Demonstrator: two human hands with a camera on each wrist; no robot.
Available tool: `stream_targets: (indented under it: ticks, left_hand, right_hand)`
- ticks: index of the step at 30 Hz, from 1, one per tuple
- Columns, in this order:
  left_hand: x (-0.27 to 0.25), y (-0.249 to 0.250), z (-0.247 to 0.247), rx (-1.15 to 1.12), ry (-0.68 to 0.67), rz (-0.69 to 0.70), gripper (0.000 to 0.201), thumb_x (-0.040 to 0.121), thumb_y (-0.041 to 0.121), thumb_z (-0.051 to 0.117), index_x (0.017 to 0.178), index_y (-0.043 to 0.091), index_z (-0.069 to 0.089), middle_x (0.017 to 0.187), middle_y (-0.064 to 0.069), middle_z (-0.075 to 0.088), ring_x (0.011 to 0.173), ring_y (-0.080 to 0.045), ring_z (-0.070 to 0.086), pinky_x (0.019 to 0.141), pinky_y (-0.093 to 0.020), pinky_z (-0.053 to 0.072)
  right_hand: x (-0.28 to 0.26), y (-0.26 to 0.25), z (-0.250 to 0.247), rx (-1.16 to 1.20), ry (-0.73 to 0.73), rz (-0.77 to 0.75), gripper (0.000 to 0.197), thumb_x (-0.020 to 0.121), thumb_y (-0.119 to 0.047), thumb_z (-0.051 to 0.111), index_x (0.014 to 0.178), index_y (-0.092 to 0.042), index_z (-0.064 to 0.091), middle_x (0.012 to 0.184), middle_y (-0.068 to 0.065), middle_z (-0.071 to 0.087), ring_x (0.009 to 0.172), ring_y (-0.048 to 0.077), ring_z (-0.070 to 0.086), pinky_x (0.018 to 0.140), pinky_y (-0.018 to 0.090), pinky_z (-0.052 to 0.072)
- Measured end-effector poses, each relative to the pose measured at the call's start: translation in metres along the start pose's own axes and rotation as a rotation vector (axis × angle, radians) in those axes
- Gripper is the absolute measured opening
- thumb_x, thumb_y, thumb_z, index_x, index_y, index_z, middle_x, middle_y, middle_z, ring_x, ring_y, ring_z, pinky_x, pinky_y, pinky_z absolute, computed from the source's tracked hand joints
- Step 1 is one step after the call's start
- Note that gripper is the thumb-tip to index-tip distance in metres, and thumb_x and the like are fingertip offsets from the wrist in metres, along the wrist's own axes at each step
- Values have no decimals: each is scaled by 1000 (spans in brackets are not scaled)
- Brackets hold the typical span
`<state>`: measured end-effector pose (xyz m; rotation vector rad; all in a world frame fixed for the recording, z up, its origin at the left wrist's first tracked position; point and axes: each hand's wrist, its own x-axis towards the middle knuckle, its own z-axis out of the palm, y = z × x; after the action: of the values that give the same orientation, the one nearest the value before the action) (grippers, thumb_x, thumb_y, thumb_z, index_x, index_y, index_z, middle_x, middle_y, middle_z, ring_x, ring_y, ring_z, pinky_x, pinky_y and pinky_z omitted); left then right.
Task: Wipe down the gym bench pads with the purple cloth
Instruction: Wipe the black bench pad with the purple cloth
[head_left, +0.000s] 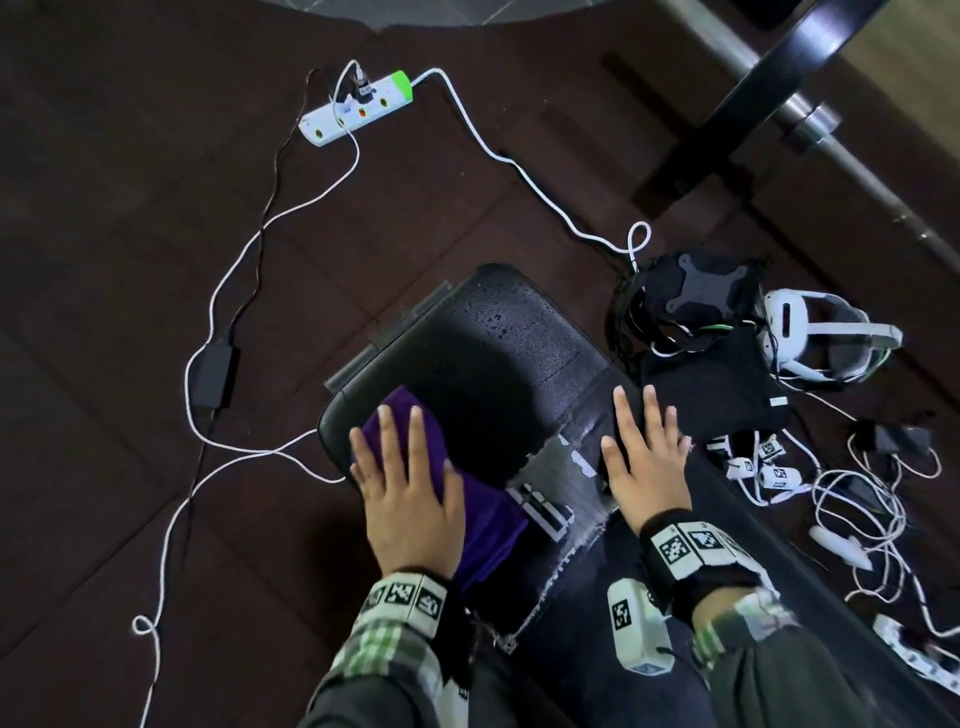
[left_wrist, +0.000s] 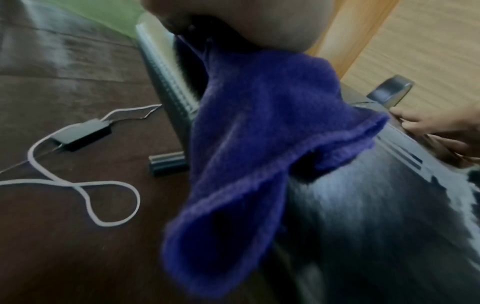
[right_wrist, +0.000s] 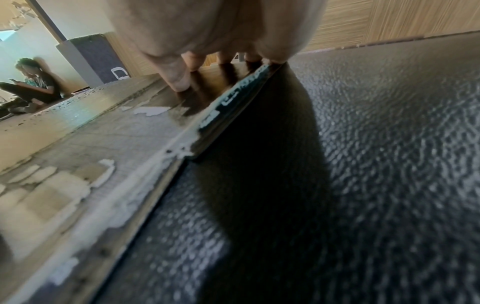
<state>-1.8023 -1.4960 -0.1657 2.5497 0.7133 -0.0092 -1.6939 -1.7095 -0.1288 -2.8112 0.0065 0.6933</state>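
A black gym bench runs from the lower right to the centre of the head view. Its seat pad (head_left: 493, 364) carries water drops at the far end. My left hand (head_left: 405, 483) lies flat with straight fingers on the purple cloth (head_left: 483, 525), pressing it onto the pad's near left corner. In the left wrist view the purple cloth (left_wrist: 259, 144) hangs in folds over the pad's edge. My right hand (head_left: 644, 462) rests flat, fingers spread, on the back pad (head_left: 597, 649) by the gap between the pads. The right hand (right_wrist: 207, 30) touches the worn, peeling pad edge (right_wrist: 155, 144) with its fingertips.
White cables and a black power adapter (head_left: 215, 376) lie on the dark floor to the left, with a power strip (head_left: 358, 106) further off. To the right sit a headset (head_left: 815, 338), black gear (head_left: 696, 291) and tangled cables. A person (right_wrist: 31, 86) sits on the floor far away.
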Motion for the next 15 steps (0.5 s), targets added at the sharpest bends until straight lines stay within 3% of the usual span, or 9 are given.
stream_targets:
  ticks: [4,7,9,15]
  left_hand:
    - [-48,2,6,-63,24,-38,66,91,35,42,152,19,27,163,-11,19,150,-41,3,111,-66,24]
    - [-62,12,9,-55,-25,81,68,84,33,44,150,20,34,161,-9,25,151,-38,4,118,-60,12]
    - [-49,17,8,-5,-50,170,66,83,34,46,148,21,41,159,-8,32,150,-36,9,120,-54,8]
    - [35,18,-2,88,-59,278,57,91,51,47,144,30,50,157,-2,37,148,-38,21,116,-54,22]
  right_hand:
    - [1,0,5,0,27,14,62,85,-52,14,146,-40,5,157,-6,-8,143,25,-9,113,48,-5]
    - [0,-1,9,7,62,21,69,77,-61,6,144,-44,1,156,-7,-8,143,23,-9,113,47,-6]
    - [0,-2,11,-11,82,29,70,77,-63,7,144,-44,0,157,-6,-8,143,23,-8,113,47,-6]
    - [1,-1,13,1,110,30,69,78,-64,10,143,-43,1,157,-6,-4,144,24,-6,113,48,-4]
